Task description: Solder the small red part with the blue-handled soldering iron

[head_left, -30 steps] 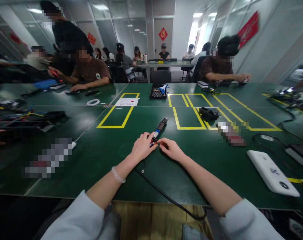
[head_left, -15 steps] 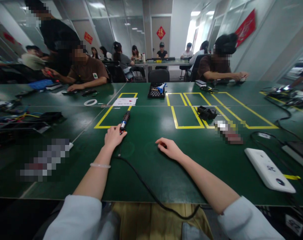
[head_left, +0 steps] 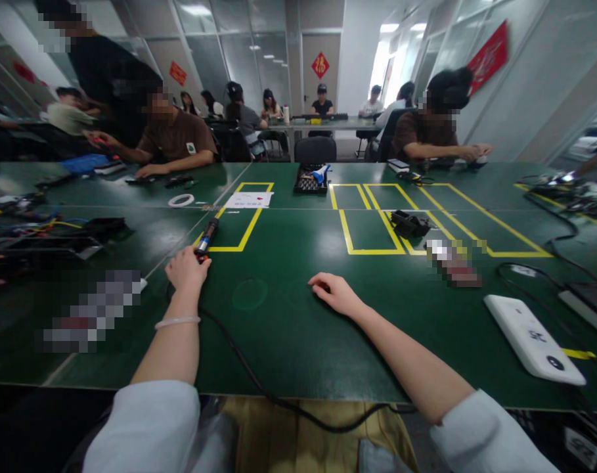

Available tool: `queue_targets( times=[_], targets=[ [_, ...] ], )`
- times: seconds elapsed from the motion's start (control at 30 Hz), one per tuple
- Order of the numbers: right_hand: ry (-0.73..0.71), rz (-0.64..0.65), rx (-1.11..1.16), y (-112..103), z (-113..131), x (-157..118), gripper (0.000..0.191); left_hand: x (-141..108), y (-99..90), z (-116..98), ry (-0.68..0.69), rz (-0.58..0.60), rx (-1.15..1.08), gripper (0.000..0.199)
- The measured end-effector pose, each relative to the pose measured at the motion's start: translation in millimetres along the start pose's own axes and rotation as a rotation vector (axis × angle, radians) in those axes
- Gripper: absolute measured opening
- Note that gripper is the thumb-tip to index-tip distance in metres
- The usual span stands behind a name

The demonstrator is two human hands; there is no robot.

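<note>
My left hand is closed around the near end of a dark, cylindrical electric screwdriver with a silver and blue band. The tool lies low over the green table, its far end pointing away and slightly right, over the left side of a yellow tape outline. From near that hand a black cable runs across the table and over its front edge. My right hand rests on the bare tabletop with nothing in it, fingers loosely curled and the index finger stretched to the left.
A black box of small parts stands at the back. A black bracket-like part sits on tape outlines to the right. Nearer lies a white power bank. A tape roll and wiring are left. Co-workers sit opposite.
My left hand has moved left with the electric screwdriver, and the cable has shifted with it. My right hand stays in place. The view has shifted slightly.
</note>
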State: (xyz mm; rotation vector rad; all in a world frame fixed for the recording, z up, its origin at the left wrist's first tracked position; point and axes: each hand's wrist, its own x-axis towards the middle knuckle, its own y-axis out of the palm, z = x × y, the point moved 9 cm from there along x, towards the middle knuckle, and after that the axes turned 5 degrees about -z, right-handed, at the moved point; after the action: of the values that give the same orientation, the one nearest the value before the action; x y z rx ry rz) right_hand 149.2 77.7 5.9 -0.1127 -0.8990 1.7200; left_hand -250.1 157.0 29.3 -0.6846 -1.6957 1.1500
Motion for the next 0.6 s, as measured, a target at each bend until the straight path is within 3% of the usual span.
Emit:
queue_targets(
  times=[0.2,0.33,0.43,0.6],
  targets=[
    [0.0,0.008,-0.01,0,0,0,0.015,-5,-4.9,-5,-0.026,0.015,-0.03,0.032],
    [-0.003,0.011,-0.018,2,-1,1,0.016,-10,-22.4,-22,0.031,-0.094,-0.147,0.031],
    [-0.006,0.016,-0.02,3,-1,1,0.016,-25,-24.7,-64,0.222,-0.017,-0.421,0.032],
    [0.013,0.014,0.014,2,-1,0,0.015,-91,-23.7,-166,0.613,0.376,-0.786,0.034]
  ],
)
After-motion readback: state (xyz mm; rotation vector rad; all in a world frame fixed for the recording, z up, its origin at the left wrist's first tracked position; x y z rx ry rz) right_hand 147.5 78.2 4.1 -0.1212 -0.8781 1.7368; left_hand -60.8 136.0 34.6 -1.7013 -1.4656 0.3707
